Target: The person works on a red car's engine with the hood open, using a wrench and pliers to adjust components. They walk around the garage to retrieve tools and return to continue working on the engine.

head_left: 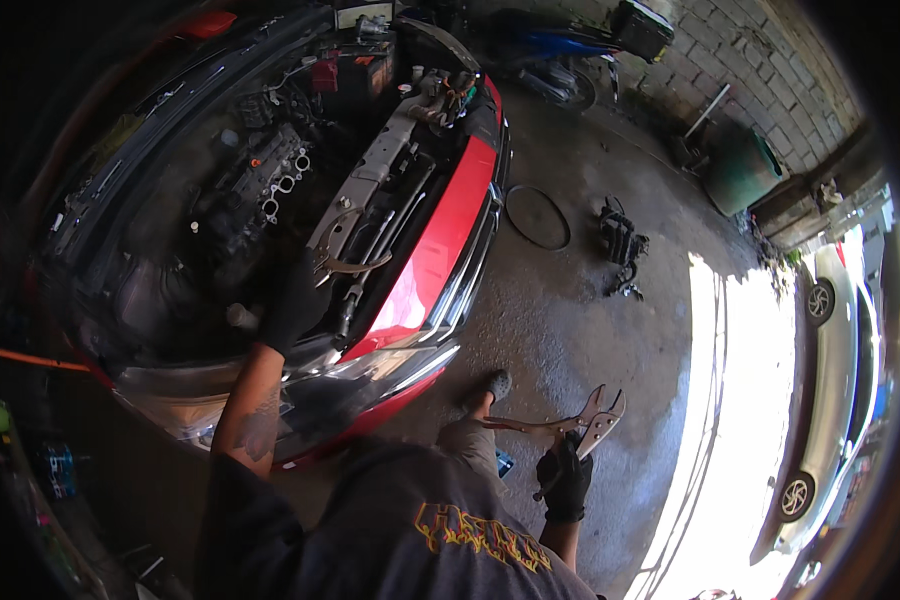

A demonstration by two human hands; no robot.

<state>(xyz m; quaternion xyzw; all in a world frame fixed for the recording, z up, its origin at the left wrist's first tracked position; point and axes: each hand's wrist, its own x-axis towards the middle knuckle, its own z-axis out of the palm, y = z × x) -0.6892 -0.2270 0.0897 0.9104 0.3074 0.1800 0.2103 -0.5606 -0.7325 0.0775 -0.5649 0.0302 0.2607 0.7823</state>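
Observation:
My left hand (295,305), in a black glove, reaches over the front of the car's open engine bay. Its fingers close round a metal tool with curved, spread jaws (355,266); its handles are mostly hidden by the glove. Beneath the tool lies the grey radiator support (365,185), with several long-handled tools (398,212) along it. Out to the right, over the floor, my black-gloved right hand (567,478) grips locking pliers (596,424). Their jaws point up and away, and one handle sticks out to the left.
The red bumper and grille (450,240) border the bay, where an engine with round ports (286,183) sits exposed. On the concrete lie a belt-like black loop (537,217) and a dark engine part (622,245). Farther off are a motorcycle (560,75), a green bin (742,170) and a pale car (830,370).

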